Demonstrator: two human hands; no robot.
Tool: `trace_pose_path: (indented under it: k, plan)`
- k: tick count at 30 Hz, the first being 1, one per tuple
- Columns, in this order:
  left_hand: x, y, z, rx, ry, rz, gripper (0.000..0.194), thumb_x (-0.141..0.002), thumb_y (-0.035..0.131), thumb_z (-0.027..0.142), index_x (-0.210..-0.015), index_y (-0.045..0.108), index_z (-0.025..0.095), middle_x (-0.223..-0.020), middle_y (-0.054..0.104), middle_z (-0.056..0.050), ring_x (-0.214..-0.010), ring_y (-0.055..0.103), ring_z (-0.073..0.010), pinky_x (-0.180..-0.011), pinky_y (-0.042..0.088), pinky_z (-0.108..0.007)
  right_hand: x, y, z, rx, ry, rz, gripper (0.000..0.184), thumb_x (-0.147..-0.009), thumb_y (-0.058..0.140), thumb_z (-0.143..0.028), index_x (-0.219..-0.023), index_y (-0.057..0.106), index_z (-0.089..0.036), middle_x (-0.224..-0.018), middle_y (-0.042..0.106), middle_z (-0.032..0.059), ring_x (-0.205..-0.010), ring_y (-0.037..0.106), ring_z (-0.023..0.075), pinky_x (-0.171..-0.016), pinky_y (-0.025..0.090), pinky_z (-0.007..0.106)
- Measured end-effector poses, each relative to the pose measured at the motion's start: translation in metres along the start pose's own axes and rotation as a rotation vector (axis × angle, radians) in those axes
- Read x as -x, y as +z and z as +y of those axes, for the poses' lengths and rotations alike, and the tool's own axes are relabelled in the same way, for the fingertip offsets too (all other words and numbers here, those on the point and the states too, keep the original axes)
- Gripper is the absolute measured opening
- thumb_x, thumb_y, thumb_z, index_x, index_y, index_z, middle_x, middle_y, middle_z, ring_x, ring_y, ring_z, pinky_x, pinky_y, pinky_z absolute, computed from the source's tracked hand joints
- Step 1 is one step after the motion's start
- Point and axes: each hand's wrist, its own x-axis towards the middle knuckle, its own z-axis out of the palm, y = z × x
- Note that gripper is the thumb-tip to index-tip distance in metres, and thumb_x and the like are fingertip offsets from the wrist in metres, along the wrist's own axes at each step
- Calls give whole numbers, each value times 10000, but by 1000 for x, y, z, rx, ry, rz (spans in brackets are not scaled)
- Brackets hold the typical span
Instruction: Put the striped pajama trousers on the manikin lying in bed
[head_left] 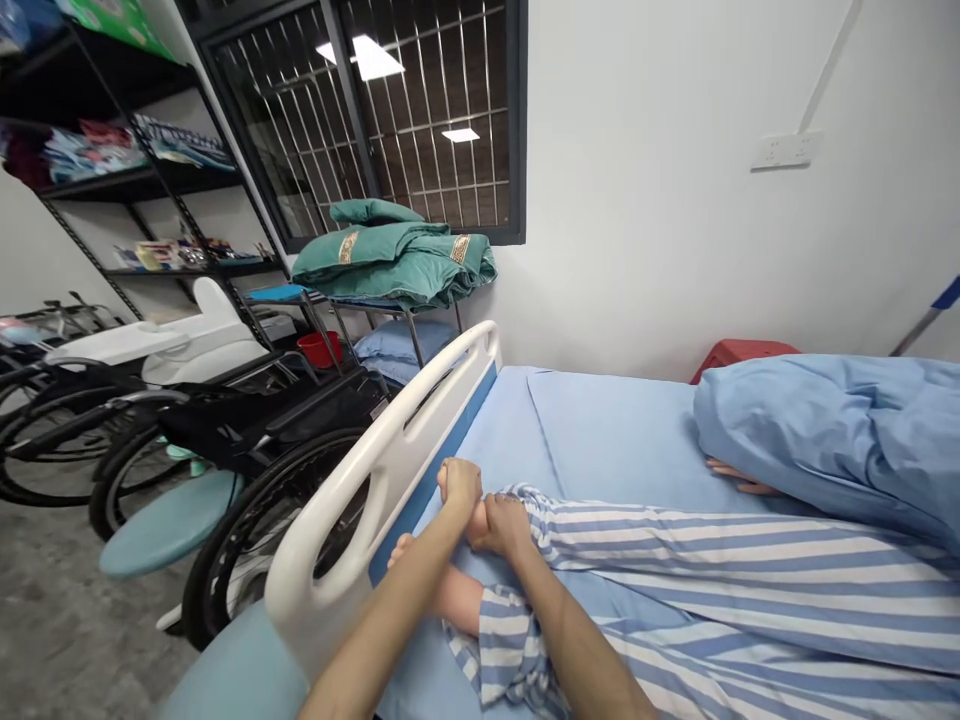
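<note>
A person in blue-and-white striped trousers (675, 540) lies on a bed with a light blue sheet (600, 420). My left hand (460, 482) is closed around the front part of that person's far foot, near the toes. My right hand (504, 525) wraps the same leg at the ankle, just below the striped cuff. The person's near foot (456, 598) rests on the sheet under my left forearm, partly hidden by it. Both feet are close to the white footboard (352, 500).
A blue quilt (832, 430) covers the person's upper part, with a hand (742, 478) showing beneath it. Beyond the footboard stand wheelchairs (277, 480) and a teal round stool (169, 525). Folded green bedding (397, 255) lies on a rack below the barred window (442, 110).
</note>
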Motion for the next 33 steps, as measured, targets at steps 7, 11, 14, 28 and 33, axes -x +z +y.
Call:
trace_pose_path:
  k: [7,11,14,28,33]
  plan:
    - [1,3,-1,47,23,53,351,-894,416,56,-1024,738,0,-969,706,-283,-960,678,-340,-843,447,-448,-4,5,5,26,-15,-7,654,-637,835,-510,-1126,630,-127,-1114,711,145,-1029,673,320,-881,493,363]
    - [26,15,2,-40,76,225,357,-919,457,150,-1091,733,5,-1117,696,-292,-1161,604,-385,-1033,372,-560,-2,2,3,40,-40,-9,624,-676,809,-493,-1145,622,-127,-1137,713,155,-1052,675,317,-883,484,348]
    - [44,22,-4,-54,107,306,362,-902,477,166,-1134,731,51,-1148,702,-246,-1234,556,-381,-1101,325,-591,3,-4,-2,53,-22,-2,603,-670,820,-471,-1128,628,-128,-1132,715,163,-1053,679,316,-872,480,337]
    - [36,-15,-31,43,23,88,274,-869,501,78,-964,758,60,-827,692,-202,-827,674,-258,-663,503,-302,13,-9,-7,23,-8,10,620,-652,849,-478,-1120,633,-133,-1141,711,158,-1072,666,309,-881,465,330]
    - [8,-10,-19,0,-39,-28,242,-872,554,168,-865,757,38,-589,610,-145,-632,644,-260,-603,478,-351,8,-4,-4,25,-3,31,654,-632,847,-522,-1109,642,-125,-1103,716,152,-1039,672,315,-866,473,342]
